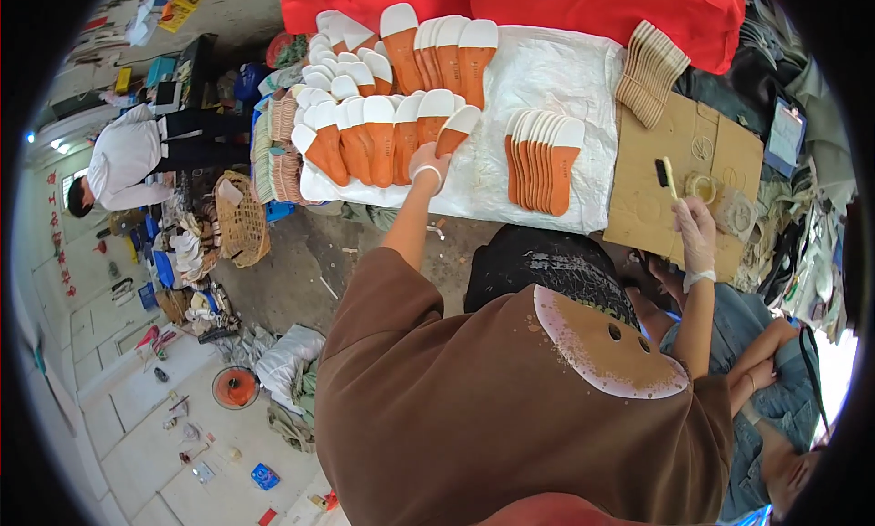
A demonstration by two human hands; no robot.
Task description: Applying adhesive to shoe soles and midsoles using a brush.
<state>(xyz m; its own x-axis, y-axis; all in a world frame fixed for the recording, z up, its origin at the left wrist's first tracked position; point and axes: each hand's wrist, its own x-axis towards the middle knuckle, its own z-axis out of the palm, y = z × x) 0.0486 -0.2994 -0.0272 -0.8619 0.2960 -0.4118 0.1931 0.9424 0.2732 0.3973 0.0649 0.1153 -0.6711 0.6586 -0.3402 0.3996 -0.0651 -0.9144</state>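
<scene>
My left hand, in a thin clear glove, has its fingers closed on the lower part of an insole. That insole is brown-orange with a white toe end and tilts to the right at the edge of a row of similar insoles. My right hand, also in a clear glove, grips a small brush by its light handle, with the black bristles up. The brush is above a cardboard sheet, near a small round glue-coloured pot.
A fanned stack of insoles lies on the white sheet. Tan insole pieces rest at the cardboard's far edge. A black-covered seat is before me. A person sits at right; another person stands at left near a wicker basket.
</scene>
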